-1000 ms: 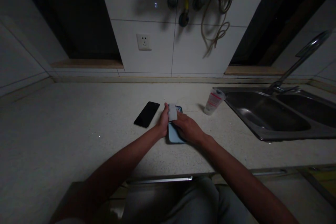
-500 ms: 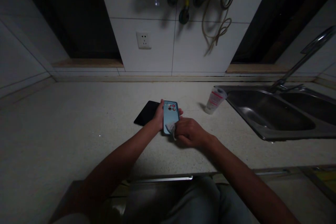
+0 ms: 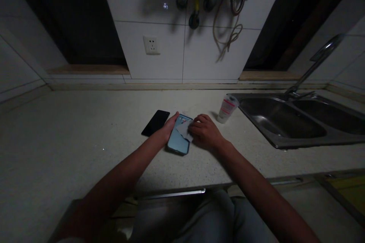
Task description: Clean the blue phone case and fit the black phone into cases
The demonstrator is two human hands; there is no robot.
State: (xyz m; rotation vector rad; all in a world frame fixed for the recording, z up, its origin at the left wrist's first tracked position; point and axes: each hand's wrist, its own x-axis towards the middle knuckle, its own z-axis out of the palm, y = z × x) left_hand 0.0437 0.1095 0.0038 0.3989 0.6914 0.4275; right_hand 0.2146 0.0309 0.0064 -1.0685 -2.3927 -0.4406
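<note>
The blue phone case (image 3: 178,143) lies between the hands over the table (image 3: 85,121), its long axis running away from the person, far end leaning right. The left hand (image 3: 170,124) grips its left edge; the right hand (image 3: 205,132), just beyond the right edge, pinches a pale wipe (image 3: 184,129) across its upper part.

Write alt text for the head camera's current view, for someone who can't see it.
A person's left hand holds a blue case while the right hand holds a pale cloth or tissue over it. On the counter, a black phone lies to the left; a cup stands to the right, beside a metal sink.
</note>
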